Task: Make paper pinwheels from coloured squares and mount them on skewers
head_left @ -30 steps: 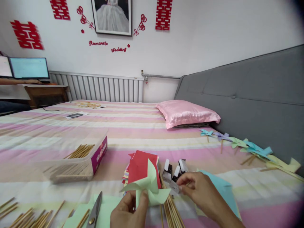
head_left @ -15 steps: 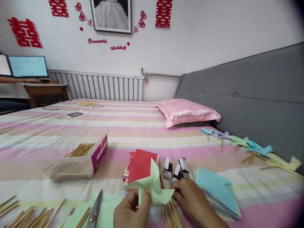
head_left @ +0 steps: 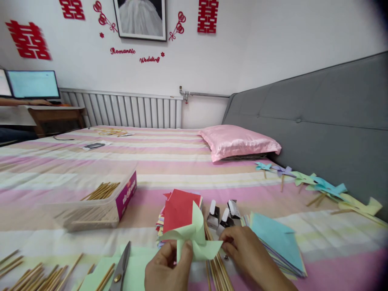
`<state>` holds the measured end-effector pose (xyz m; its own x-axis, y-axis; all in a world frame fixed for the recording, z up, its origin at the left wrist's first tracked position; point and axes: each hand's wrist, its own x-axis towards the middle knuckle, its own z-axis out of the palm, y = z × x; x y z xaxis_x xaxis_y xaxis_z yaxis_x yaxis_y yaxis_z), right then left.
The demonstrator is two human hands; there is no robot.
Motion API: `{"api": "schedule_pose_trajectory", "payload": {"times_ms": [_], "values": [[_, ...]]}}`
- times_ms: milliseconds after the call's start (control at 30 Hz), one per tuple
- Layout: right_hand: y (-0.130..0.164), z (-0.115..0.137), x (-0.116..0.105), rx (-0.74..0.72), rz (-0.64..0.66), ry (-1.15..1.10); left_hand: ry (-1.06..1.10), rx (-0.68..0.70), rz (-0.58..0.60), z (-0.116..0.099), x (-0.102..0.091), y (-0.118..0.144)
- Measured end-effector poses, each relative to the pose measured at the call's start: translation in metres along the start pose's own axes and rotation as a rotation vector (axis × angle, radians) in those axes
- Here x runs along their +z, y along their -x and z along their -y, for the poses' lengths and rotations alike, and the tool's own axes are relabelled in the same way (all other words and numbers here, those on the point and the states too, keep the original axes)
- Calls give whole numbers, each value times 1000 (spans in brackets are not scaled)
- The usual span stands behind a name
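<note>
A light green paper pinwheel [head_left: 194,238] is pinched at its centre by the left hand [head_left: 165,268], while its right blade is touched by the loosely curled right hand [head_left: 247,252].

pale green pinwheel [head_left: 194,238] up front, red sheet topping the paper stack [head_left: 179,210] behind it. light blue sheet over the pile [head_left: 277,240] at right. bed sheet [head_left: 169,161] striped pink, cream and peach. pillow [head_left: 239,142] glossy pink, headboard [head_left: 318,121] grey. wall decorations [head_left: 28,38] red on white.
</note>
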<state>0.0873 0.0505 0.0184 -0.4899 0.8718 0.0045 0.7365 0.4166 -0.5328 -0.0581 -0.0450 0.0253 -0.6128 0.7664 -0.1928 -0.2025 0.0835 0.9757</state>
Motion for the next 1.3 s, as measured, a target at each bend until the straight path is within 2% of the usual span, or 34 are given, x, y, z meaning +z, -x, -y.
{"api": "schedule_pose_trajectory", "payload": {"times_ms": [100, 300, 467, 667, 900, 1067, 1300], "values": [[4, -5, -4, 1, 6, 24, -21, -20, 58, -1, -4, 0], [8, -10, -1, -11, 42, 64, -50, -19, 103, 3, -5, -3], [6, -9, 2, -23, 97, 43, -63, 0, 91, 2, -4, -3], [11, -18, 2, -90, 110, -96, -46, -10, 79, -1, -3, -2], [7, -11, -3, -35, 150, -72, -57, -10, 69, 0, -2, 0], [6, -12, -3, -39, 154, -105, -68, 22, 16, 1, -1, 0], [4, -8, 0, -81, 165, -95, -42, -10, 93, 4, -4, -3]]}}
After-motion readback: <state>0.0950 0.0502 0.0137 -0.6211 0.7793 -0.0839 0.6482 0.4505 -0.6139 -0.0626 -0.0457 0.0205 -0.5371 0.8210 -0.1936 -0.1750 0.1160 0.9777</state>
